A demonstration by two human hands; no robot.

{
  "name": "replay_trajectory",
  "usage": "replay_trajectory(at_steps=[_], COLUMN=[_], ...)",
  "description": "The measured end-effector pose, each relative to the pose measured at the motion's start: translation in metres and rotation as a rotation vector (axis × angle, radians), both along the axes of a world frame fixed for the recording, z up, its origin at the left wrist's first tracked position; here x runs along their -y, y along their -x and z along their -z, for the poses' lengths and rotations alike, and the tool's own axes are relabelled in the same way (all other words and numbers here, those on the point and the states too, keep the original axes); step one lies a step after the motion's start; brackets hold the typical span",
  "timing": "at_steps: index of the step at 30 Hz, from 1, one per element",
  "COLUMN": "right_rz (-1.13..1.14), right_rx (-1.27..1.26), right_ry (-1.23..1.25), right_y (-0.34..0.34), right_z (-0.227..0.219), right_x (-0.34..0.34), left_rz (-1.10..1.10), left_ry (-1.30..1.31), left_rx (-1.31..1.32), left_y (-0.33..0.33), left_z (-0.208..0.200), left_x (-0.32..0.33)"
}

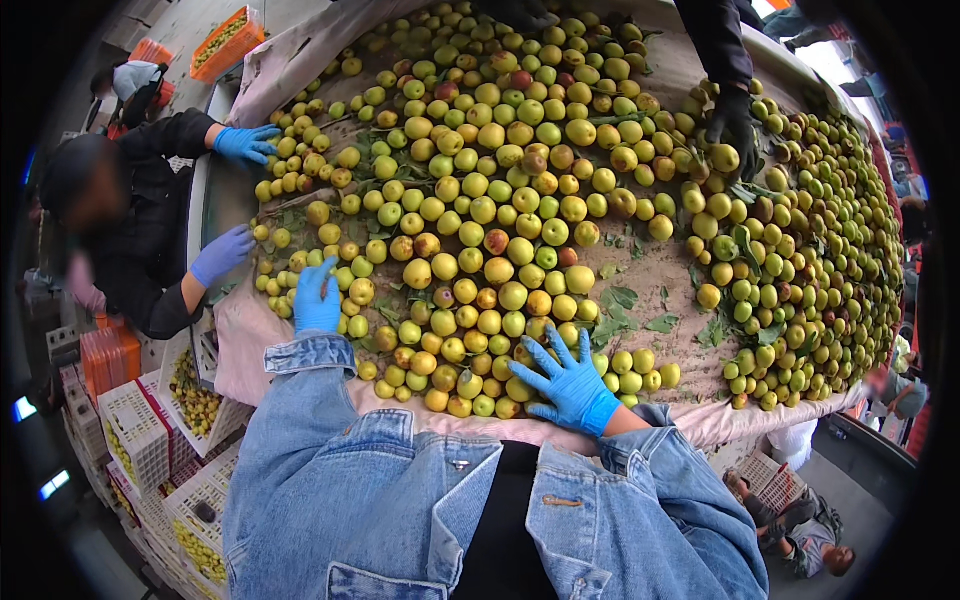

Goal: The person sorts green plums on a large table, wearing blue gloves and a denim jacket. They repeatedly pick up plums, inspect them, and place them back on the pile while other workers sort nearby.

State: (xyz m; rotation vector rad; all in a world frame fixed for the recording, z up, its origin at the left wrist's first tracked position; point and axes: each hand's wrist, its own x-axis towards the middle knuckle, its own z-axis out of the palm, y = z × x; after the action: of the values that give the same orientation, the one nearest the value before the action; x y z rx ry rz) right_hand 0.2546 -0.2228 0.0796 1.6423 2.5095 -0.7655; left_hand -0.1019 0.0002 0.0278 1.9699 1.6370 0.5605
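Observation:
Small round yellow-green fruits [484,210], some with brown or red blotches, lie heaped on a cloth-covered sorting table; they look like jujubes. My left hand [317,297], in a blue glove, rests at the heap's near left edge. Its fingers stretch forward beside the fruits, and a small dark mark shows on the glove. My right hand [572,383], gloved in blue too, lies palm down with fingers spread on fruits at the near edge. Neither hand visibly grips a fruit, though what is under the palms is hidden.
A co-worker's two gloved hands [222,255] reach in from the left. Another person's black-gloved hand [733,130] touches fruits at the far right. Green leaves [617,315] lie on the cloth. Crates [135,435] of fruit stand below at left; an orange crate [228,45] sits far left.

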Motion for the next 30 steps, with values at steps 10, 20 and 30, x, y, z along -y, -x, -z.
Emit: replay_trajectory(at_steps=[10, 20, 30], right_rz=[-0.145, -0.335, -0.288], right_rx=[-0.004, 0.069, -0.074], right_ry=[-0.198, -0.072, -0.044], right_y=[0.049, -0.029, 0.032], right_z=[0.034, -0.033, 0.033], right_x=[-0.116, -0.019, -0.02], left_rz=[0.532, 0.791, 0.983], left_ry=[0.099, 0.265, 0.318], left_rx=[-0.421, -0.213, -0.567], left_y=[-0.048, -0.014, -0.037], left_z=[0.007, -0.033, -0.02], left_x=[0.051, 0.098, 0.105])
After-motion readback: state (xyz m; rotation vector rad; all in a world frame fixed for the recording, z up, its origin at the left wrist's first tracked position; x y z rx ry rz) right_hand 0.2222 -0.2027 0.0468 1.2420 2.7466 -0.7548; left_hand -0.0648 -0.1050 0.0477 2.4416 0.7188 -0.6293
